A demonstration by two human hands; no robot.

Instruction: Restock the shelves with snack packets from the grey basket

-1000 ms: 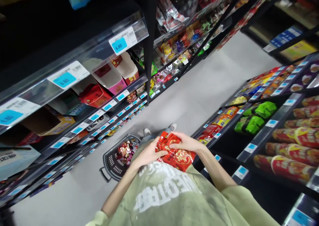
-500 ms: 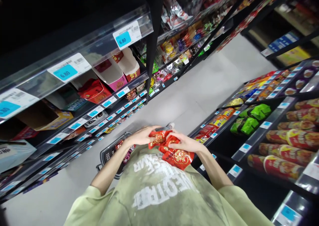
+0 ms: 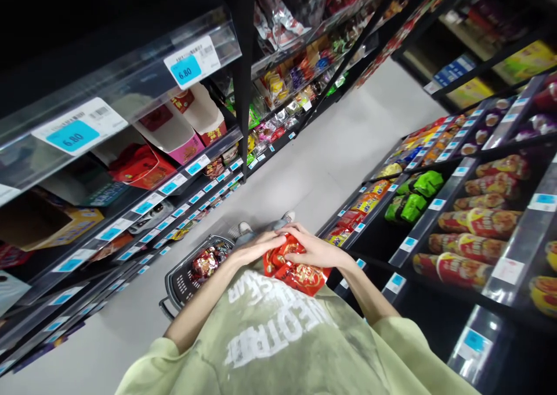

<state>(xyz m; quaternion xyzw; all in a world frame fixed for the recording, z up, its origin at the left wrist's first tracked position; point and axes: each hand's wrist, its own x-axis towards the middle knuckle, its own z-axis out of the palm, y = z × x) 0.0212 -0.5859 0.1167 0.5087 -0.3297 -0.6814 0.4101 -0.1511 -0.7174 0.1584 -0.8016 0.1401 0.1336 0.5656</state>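
Note:
Red, shiny snack packets with gold print are bunched in front of my shirt; how many overlap, I cannot make out. My right hand is closed around them from the right, thumb lying across the front. From the other side my left hand grips their left edge, its fingertips meeting those of the right hand. Below my left forearm stands a black shopping basket on the floor, with shiny red and multicoloured packets inside.
Shelves with price tags and open cartons line the left. On the right, shelves hold red canisters, green packets and orange-red packets. The grey aisle floor runs between them.
My hands have come closer together, bringing the red packets into one bunch. The view has shifted, so more of the basket and its contents shows.

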